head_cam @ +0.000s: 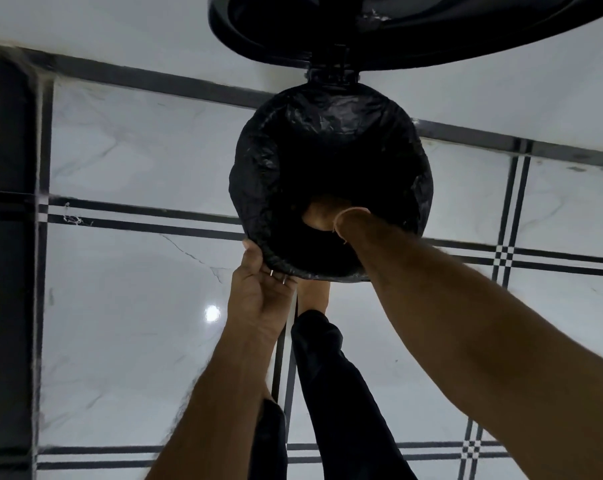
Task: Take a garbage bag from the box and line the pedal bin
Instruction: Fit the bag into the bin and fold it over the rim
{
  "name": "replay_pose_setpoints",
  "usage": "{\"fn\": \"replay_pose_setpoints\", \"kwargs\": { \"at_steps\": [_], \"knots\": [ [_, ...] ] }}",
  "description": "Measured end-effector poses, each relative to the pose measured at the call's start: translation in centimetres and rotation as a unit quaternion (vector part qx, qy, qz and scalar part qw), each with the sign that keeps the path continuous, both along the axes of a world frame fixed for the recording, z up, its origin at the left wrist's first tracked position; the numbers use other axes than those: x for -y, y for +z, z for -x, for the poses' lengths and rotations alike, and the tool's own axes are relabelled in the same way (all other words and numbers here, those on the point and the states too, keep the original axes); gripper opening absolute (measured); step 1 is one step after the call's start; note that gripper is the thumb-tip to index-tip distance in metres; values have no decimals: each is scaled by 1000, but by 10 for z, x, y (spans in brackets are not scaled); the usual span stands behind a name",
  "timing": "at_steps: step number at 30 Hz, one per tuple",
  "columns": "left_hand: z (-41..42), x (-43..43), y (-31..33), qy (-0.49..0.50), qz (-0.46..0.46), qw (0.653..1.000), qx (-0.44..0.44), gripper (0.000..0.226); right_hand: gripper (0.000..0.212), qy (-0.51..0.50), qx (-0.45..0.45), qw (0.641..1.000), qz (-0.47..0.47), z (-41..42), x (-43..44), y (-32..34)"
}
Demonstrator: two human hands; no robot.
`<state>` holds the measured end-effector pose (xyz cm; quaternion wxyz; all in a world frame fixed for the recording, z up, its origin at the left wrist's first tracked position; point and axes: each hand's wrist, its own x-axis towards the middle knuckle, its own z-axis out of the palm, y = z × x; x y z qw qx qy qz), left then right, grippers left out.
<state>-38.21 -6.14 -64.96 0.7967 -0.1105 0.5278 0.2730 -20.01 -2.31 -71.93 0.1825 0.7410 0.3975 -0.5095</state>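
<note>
Right hand (322,216) half hidden inside garbage bag (258,174); fingers unseen.

Pedal bin (239,188) seen from above, standing on white tiled floor (127,306). Lid (431,39) raised behind bin. Black garbage bag (327,133) folded over bin rim. Left hand (262,289) grips bag at near rim. Right hand (322,214) reaches inside bin, fingers hidden in dark interior, thread band on wrist. Bare foot (314,294) just below near rim.
</note>
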Motion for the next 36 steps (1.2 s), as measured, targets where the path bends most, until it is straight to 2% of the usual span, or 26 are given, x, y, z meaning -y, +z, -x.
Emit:
{"fn": "replay_pose_setpoints", "kwargs": {
  "at_steps": [5,9,11,13,15,20,22,23,24,26,28,30,31,33,36],
  "knots": [
    [-1,0,5,0,3,1000,-13,32,52,-46,41,993,-102,-5,13,25],
    [-4,-3,10,-11,5,1000,-22,34,54,-13,-30,999,-33,-11,31,35],
    [-3,-4,11,-23,7,999,-27,33,43,-47,-2,991,-122,-14,39,47],
    [-2,-5,10,-36,7,999,-31,32,32,-91,43,959,-265,-9,59,68],
    [-1,-6,10,-42,7,998,-35,31,24,-133,98,915,-367,-1,87,91],
    [-5,-5,11,-37,6,998,-42,30,28,-288,165,836,-438,20,144,116],
    [-5,-4,9,-38,5,998,-47,30,32,-399,181,785,-438,32,154,114],
    [-5,-4,8,-40,5,998,-50,30,33,-484,174,748,-419,35,156,112],
    [-5,-4,8,-41,5,998,-54,30,32,-592,141,696,-380,38,155,110],
    [-6,-4,7,-42,2,998,-56,30,19,-763,13,576,-292,35,151,109],
    [-6,-5,7,-42,-8,998,-54,27,14,-833,-92,487,-245,29,147,109],
    [-6,-6,6,-42,-19,998,-50,24,19,-877,-155,402,-212,23,147,108],
    [-6,-6,6,-45,-25,997,-50,23,23,-890,-176,369,-201,21,147,106],
    [-6,-5,5,-46,-35,997,-50,23,29,-904,-203,325,-190,18,149,99],
    [-6,-5,5,-41,-41,998,-38,33,30,-908,-232,293,-190,18,150,89]
  ]
}}
